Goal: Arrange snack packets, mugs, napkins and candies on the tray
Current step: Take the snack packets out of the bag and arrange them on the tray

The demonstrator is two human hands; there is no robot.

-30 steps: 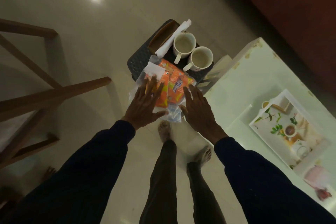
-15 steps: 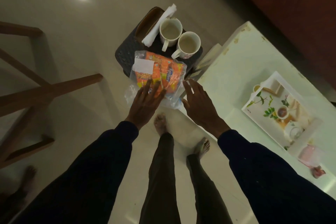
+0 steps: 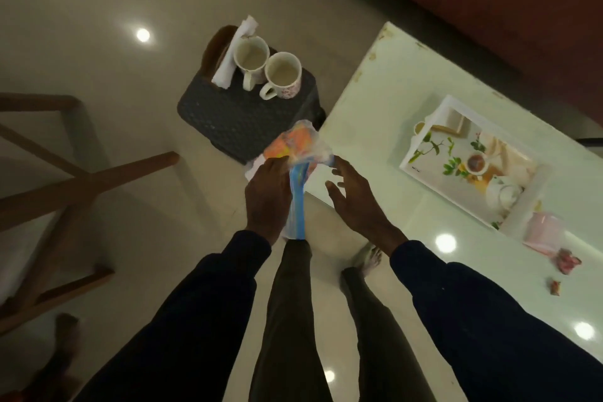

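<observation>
My left hand [image 3: 266,196] grips a clear plastic bag of orange snack packets [image 3: 293,147], lifted off the dark stool [image 3: 238,117]; the bag's blue strip hangs down below the hand. My right hand [image 3: 355,196] is beside the bag with fingers spread, holding nothing. Two white mugs [image 3: 251,57] [image 3: 282,73] stand side by side at the stool's far end, with folded white napkins [image 3: 233,52] lying just left of them. The white tray [image 3: 470,160] with a printed tea picture lies on the white table to the right. Wrapped candies [image 3: 567,263] lie on the table near its front.
A pink container [image 3: 543,232] stands on the white table [image 3: 375,81] beside the tray's near corner. Wooden furniture legs [image 3: 81,183] cross on the left. A glossy tiled floor surrounds the stool. My legs and bare feet are below the hands.
The bag of packets, which lay flat on the stool under both hands, is now bunched in my left hand and lifted toward the table. My right hand has come off it.
</observation>
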